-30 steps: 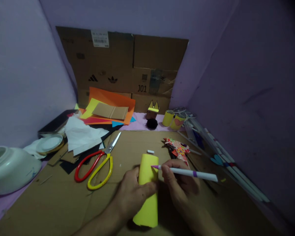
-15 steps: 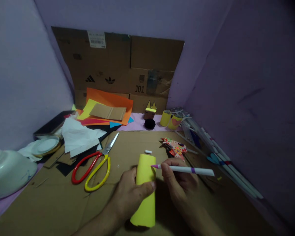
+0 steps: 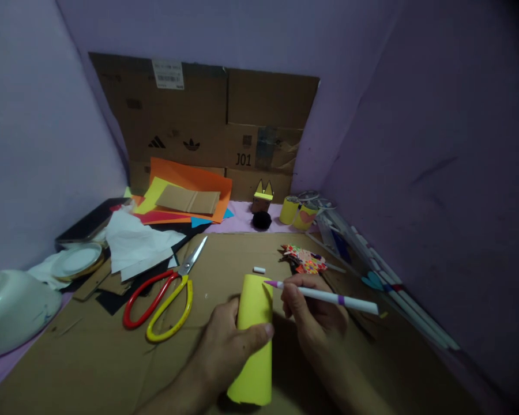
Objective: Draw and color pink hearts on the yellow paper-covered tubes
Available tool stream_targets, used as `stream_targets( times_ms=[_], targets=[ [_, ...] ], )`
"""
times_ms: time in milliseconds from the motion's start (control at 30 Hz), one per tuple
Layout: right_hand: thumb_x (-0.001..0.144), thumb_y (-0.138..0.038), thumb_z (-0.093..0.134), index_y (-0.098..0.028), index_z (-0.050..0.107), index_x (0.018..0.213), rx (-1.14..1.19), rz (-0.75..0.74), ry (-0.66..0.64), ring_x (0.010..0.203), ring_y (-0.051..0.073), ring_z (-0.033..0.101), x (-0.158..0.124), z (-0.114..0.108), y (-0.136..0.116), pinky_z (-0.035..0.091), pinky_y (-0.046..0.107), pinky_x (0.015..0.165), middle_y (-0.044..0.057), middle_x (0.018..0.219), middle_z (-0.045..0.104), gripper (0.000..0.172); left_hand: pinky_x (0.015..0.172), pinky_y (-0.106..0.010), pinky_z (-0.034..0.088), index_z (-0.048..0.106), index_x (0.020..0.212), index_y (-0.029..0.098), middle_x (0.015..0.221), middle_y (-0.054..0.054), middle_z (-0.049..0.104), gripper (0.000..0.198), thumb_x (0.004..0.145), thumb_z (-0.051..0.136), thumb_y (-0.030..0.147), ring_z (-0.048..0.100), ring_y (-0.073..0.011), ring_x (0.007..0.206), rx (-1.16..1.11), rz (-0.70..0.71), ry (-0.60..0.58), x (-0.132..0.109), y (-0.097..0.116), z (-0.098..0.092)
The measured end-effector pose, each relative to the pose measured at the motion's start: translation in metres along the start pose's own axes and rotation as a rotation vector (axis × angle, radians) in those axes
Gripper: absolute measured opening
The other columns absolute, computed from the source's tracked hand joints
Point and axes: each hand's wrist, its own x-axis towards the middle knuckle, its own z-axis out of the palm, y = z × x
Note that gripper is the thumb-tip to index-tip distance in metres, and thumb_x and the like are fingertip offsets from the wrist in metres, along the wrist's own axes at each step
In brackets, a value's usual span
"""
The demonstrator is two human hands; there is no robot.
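Observation:
My left hand (image 3: 237, 340) is wrapped round a yellow paper-covered tube (image 3: 256, 305), its thumb lying across the middle. Between the thumb and fingers of my right hand (image 3: 313, 311) is a white felt-tip marker (image 3: 320, 294) with a purple tip and a purple band. That tip is at the tube's upper right part, seemingly touching the paper. A small white cap (image 3: 259, 270) lies just beyond the tube's far end. To the left rest scissors (image 3: 173, 294) with one red and one yellow handle, blades partly apart.
Cardboard (image 3: 90, 369) covers the work surface. White tissue (image 3: 138, 242), coloured paper (image 3: 216, 184) and a pale bowl (image 3: 17, 311) lie left. Behind stand a small eared box (image 3: 263, 202), a black pompom (image 3: 262, 220) and short yellow tubes (image 3: 289, 211). Patterned cutouts (image 3: 305, 258) and long white sticks (image 3: 406, 305) lie right.
The marker's tip has moved slightly up and left on the tube, and the marker slants a little more. My left hand keeps its hold. The whole view has shifted slightly.

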Motion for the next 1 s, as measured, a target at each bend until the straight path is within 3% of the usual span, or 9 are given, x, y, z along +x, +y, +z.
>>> stream_targets(
  times_ms=[467,1000],
  targets=[
    [0.087,-0.021,0.054,-0.022,0.059,0.079,0.008,-0.062,-0.023,0.052,0.011,0.051,0.0023,0.0017,-0.001,0.041,0.022,0.046,-0.003,0.063,0.055,0.009,0.051,-0.025,0.041,0.057,0.086,0.013,0.068,-0.003,0.058,0.037,0.062,0.067,0.039,0.051,-0.0144,0.057,0.06,-0.003,0.007,-0.0012,0.002,0.0003],
    [0.086,-0.026,0.054,-0.02,0.058,0.073,-0.055,-0.016,0.006,0.044,0.01,0.048,0.0019,-0.0016,-0.0043,0.038,0.019,0.039,-0.003,0.055,0.054,0.014,0.05,-0.024,0.041,0.057,0.085,0.012,0.065,0.0,0.056,0.034,0.062,0.068,0.035,0.05,-0.0127,0.055,0.027,-0.012,0.017,-0.0011,0.0005,0.0002]
  ],
)
